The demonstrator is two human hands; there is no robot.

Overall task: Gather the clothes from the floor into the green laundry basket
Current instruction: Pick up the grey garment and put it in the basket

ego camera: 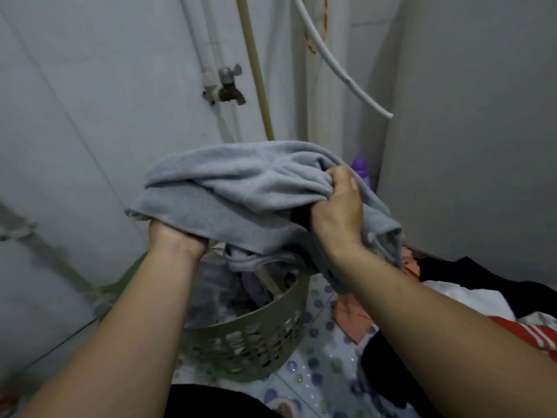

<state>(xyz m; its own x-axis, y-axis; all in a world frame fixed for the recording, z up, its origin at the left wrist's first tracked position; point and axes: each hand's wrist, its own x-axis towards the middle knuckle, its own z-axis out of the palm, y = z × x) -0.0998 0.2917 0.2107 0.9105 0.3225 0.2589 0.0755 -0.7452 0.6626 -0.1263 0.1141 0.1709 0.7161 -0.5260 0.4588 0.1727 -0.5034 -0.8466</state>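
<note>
A grey garment [235,188] is bunched up in the air above the green laundry basket [259,345]. My left hand [176,239] grips its lower left edge from beneath. My right hand [337,206] pinches a fold on its right side. The basket stands on the floor below, holding several crumpled clothes in grey and purple tones. More clothes lie on the floor at the right: a black piece [470,273], a white piece [470,300], a red striped one [530,333] and a pink one [352,318].
White tiled walls close in on the left and back. A tap [229,86] and pipes run down the back wall, and a white hose [340,70] hangs across. A purple bottle [360,170] stands in the corner. The floor has a dotted pattern.
</note>
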